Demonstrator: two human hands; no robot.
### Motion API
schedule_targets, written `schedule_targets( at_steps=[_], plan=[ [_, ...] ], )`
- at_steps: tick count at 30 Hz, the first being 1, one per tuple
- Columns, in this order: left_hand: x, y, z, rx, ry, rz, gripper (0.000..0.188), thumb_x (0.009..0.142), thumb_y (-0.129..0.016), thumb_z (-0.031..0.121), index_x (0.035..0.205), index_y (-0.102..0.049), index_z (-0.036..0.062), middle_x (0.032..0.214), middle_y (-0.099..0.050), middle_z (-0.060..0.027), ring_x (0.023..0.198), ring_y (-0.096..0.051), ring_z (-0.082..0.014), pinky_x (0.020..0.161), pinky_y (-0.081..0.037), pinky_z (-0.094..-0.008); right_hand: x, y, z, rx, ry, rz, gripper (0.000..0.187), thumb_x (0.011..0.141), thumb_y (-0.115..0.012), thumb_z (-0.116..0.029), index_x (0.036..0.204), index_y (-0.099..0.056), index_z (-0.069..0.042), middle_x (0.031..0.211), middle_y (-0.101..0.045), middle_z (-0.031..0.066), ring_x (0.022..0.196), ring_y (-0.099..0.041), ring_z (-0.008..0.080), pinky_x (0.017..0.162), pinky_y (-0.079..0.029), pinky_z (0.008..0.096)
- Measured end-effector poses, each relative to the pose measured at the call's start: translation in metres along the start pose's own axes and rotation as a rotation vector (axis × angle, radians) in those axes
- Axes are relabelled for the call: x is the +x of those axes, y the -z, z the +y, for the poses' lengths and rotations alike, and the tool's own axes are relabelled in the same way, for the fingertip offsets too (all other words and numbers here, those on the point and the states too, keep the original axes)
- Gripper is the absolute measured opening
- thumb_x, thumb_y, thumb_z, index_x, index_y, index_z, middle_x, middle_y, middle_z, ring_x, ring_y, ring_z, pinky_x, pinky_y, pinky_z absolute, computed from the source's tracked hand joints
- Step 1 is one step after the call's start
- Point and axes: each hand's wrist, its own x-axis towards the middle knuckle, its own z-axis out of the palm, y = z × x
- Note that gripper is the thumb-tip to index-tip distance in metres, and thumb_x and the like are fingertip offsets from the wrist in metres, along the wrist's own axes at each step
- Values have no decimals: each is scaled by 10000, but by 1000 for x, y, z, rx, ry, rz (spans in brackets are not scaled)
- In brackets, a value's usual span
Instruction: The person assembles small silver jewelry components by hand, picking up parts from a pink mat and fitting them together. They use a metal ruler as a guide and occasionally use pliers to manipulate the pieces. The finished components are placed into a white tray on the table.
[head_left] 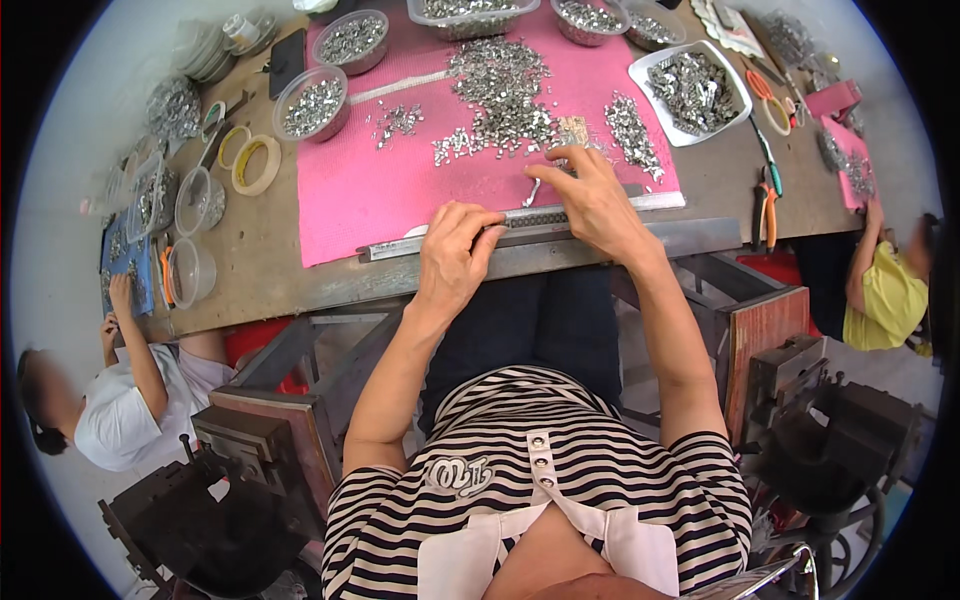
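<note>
Step in hand, as judged: small metal pieces being placed or straightened along a slim metal rail [536, 219]; the rail lies along the near edge of the surface [265, 260], partly over the near edge of the pink mat [375, 200]. Left hand [456, 245] at the rail, thumb and fingertips drawn close together over it; cannot tell whether a piece is pinched between them. Right hand [598, 200] above the mat, just beyond the rail; its grip is spread, thumb and forefinger apart; a thin silvery piece [532, 191] shows just below the thumb, whether touching is unclear.

Loose stock: a heap of small metal pieces [505, 95] runs from the mat's far edge toward its middle; a white tray [668, 125] of metal parts sits by the mat's far right corner; orange-handled pliers [766, 208] lie right of the mat, toward the near edge of the surface.

Next move, judged: calls for a fine fingertip pinch on one piece, with the left hand steadying the rail.
</note>
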Motion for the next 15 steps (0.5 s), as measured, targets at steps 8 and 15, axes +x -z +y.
schedule_targets(
  at_steps=[8, 15],
  plan=[
    [0, -8, 4, 45, 16, 66, 121, 825, -794, 67, 925, -739, 25, 917, -675, -106, 900, -619, -308, 802, -493, -424, 8, -10, 17, -8, 19, -44, 177, 868, -709, -17, 1042, -677, -23, 1093, -635, 144, 1019, -611, 337, 890, -494, 440],
    [-2, -5, 2, 77, 1, 44, 117, 869, -773, 67, 975, -755, 21, 969, -703, -103, 898, -629, -289, 802, -504, -395, -4, 10, -4, 173, -102, 31, 120, 876, -692, -17, 971, -619, -6, 921, -634, 153, 876, -629, 349, 806, -503, 432]
  ],
)
